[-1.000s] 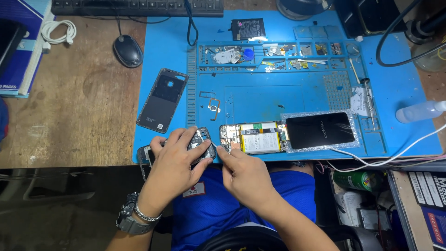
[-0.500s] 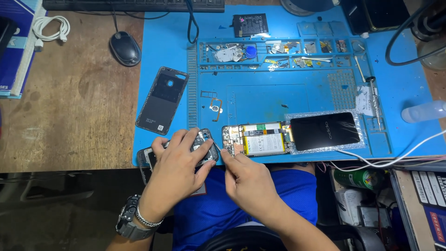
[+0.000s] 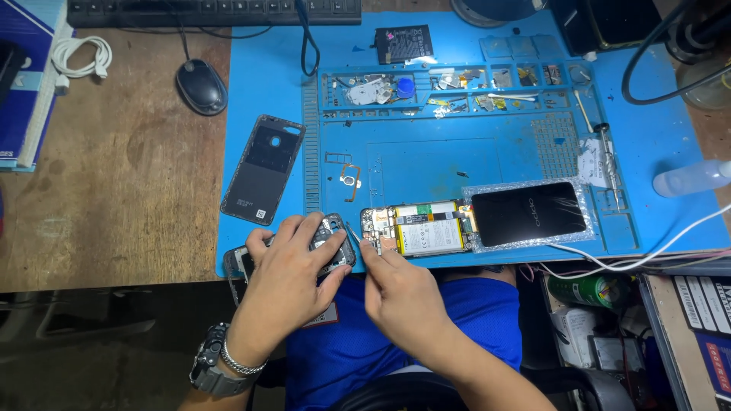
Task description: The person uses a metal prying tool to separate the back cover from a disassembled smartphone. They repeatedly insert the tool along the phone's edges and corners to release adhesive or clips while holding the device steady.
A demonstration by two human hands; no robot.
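Note:
My left hand [image 3: 293,266] grips a grey phone middle frame [image 3: 335,242] at the near edge of the blue work mat [image 3: 426,156]. My right hand [image 3: 400,293] pinches thin metal tweezers [image 3: 355,233], whose tip touches the frame's right end. Just right of both hands lies an opened phone body with its battery and circuit board [image 3: 417,228] exposed. Beyond it a black screen panel [image 3: 529,213] rests on bubble wrap. A black phone back cover [image 3: 263,169] lies on the mat's left edge.
Small parts fill the mat's tray compartments [image 3: 449,87]. A screwdriver [image 3: 607,156], a clear squeeze bottle [image 3: 693,179], a loose battery [image 3: 403,42], a mouse [image 3: 201,85], a keyboard [image 3: 205,11] and a coiled white cable [image 3: 80,59] lie about. White wires [image 3: 647,255] trail at the right.
Both hands stay on the frame with only small shifts; the tweezers' tip has moved slightly at the frame's right end. The view has drifted a little.

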